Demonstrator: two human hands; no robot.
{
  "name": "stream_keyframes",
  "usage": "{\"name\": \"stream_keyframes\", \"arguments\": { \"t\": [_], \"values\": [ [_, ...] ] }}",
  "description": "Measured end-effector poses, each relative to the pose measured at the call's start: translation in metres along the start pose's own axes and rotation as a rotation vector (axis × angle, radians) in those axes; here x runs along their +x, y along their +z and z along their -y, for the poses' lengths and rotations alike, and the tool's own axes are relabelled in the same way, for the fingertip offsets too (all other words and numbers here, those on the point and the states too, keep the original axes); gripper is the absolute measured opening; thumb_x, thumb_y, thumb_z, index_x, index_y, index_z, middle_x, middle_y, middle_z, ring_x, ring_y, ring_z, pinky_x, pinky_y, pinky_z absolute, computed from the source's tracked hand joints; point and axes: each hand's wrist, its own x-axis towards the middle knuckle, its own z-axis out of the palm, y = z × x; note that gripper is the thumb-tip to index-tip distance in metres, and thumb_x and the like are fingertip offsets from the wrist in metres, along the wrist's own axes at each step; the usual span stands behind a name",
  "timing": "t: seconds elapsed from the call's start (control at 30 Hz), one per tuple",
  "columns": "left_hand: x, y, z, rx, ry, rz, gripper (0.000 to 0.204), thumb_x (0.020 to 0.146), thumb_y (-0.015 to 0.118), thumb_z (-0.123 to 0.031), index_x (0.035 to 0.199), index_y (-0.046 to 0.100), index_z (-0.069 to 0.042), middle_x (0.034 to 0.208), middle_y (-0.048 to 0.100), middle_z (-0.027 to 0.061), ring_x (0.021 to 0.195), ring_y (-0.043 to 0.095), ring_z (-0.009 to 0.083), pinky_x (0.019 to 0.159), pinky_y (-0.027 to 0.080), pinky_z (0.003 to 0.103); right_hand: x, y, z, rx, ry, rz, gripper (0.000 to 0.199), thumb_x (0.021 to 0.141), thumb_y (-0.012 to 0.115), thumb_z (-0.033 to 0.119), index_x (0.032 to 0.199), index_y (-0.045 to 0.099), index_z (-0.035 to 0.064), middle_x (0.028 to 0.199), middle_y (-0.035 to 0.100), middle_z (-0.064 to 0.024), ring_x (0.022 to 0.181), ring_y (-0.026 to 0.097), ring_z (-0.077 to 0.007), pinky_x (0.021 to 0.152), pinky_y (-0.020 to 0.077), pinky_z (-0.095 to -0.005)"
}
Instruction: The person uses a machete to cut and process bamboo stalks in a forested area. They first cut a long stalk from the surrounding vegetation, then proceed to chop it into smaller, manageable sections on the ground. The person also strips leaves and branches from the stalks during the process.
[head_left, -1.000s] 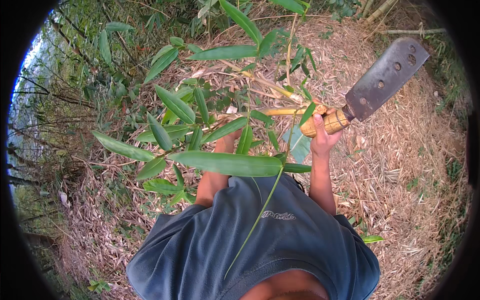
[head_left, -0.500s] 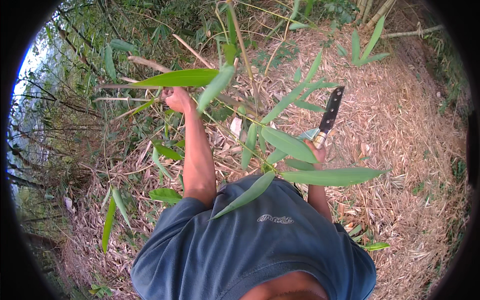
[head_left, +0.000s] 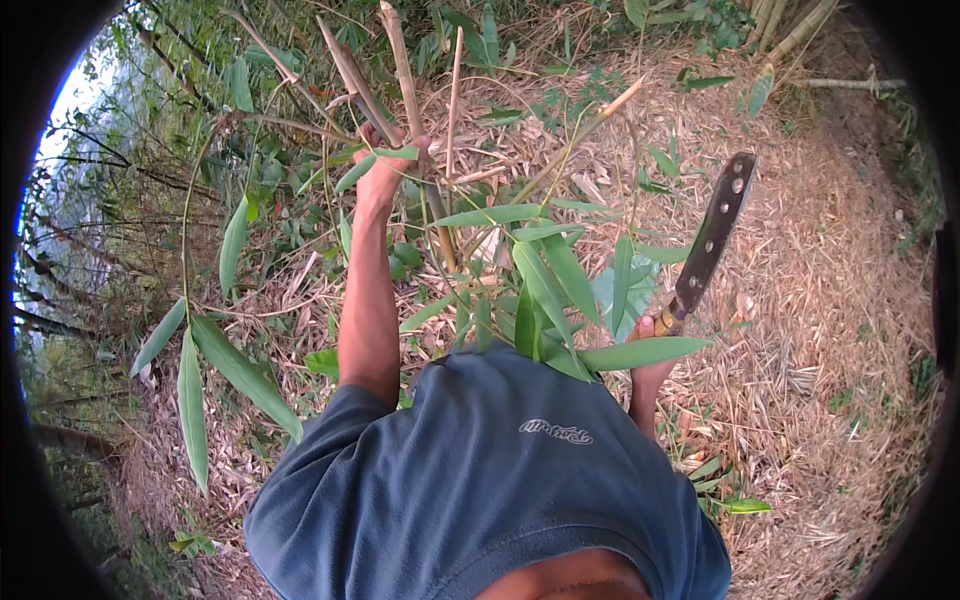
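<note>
My left hand [head_left: 380,182] is raised ahead on the left, its fingers closed round several cut bamboo branches [head_left: 400,70]. Their bare ends point away from me, while thin leafy twigs hang on both sides. Long green leaves [head_left: 545,285] spread across the front of my chest and partly cover the space between my arms. Low on the right, my right hand [head_left: 650,365] grips a machete [head_left: 714,235] by its short handle. The dark blade has a row of round holes and tilts up and to the right, apart from the branches. Leaves hide part of the right hand.
Dry bamboo litter [head_left: 800,400] covers the ground. Dense green undergrowth [head_left: 120,220] stands on the left. Thick bamboo stalks [head_left: 795,35] rise at the far right, near a pale pole [head_left: 850,84] lying across. A pale blue-green sheet-like thing [head_left: 628,290] shows beside the machete.
The branches in my left hand have swung round, their cut ends now pointing away instead of left. Leaves have shifted across my chest. The machete has moved right, with more of its blade showing.
</note>
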Motion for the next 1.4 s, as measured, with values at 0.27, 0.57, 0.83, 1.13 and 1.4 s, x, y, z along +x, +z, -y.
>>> {"name": "stream_keyframes", "arguments": {
  "t": [0.27,0.57,0.83,1.13,1.4],
  "values": [
    [0.009,0.062,0.013,0.042,0.346,-0.143,0.065,0.063,0.088,-0.022,0.109,0.047,-0.001,0.088,0.057,0.0057,0.078,0.061,0.0148,0.069,0.053,0.030,0.024,0.050,0.133,0.122,0.075,0.357,0.020,0.082,0.069,0.006,0.099,0.059,0.0018,0.084,0.060,-0.0025,0.069,0.056,-0.0080,0.062,0.0462,-0.0251],
    [0.038,0.112,0.003,0.211,0.662,-0.219,0.080,0.052,0.092,-0.033,0.110,0.049,0.002,0.077,0.050,0.0036,0.057,0.052,0.0137,0.048,0.044,0.028,0.028,0.113,0.164,0.076,-0.063,0.455,0.025,0.082,0.066,0.010,0.104,0.061,0.0004,0.077,0.062,-0.0045,0.064,0.056,-0.0117,0.061,0.0471,-0.0289],
    [0.045,0.116,-0.031,0.024,0.705,-0.320,0.081,0.050,0.092,-0.024,0.113,0.048,0.001,0.077,0.047,-0.0008,0.059,0.049,0.0083,0.048,0.041,0.023,0.020,0.148,0.101,-0.048,0.186,0.531,0.024,0.080,0.067,0.014,0.099,0.064,0.0005,0.073,0.064,-0.0079,0.063,0.063,-0.0165,0.059,0.0490,-0.0336],
    [0.106,0.037,-0.020,-0.045,0.193,-0.852,0.069,0.071,0.084,-0.034,0.115,0.050,0.006,0.108,0.061,0.0243,0.097,0.062,0.0311,0.086,0.050,0.043,0.054,0.103,0.102,0.396,0.060,0.282,0.013,0.085,0.064,0.005,0.096,0.058,-0.0003,0.069,0.060,-0.0027,0.057,0.057,-0.0092,0.054,0.0472,-0.0261],
    [0.088,0.015,0.003,-0.102,-0.588,-0.924,0.083,0.069,0.084,-0.049,0.121,0.051,0.006,0.110,0.064,0.0214,0.097,0.064,0.0319,0.084,0.054,0.048,0.072,0.050,0.059,0.153,-0.004,0.269,0.015,0.082,0.068,0.006,0.094,0.061,0.0022,0.077,0.062,-0.0009,0.063,0.058,-0.0075,0.057,0.0473,-0.0250]
  ]
}}
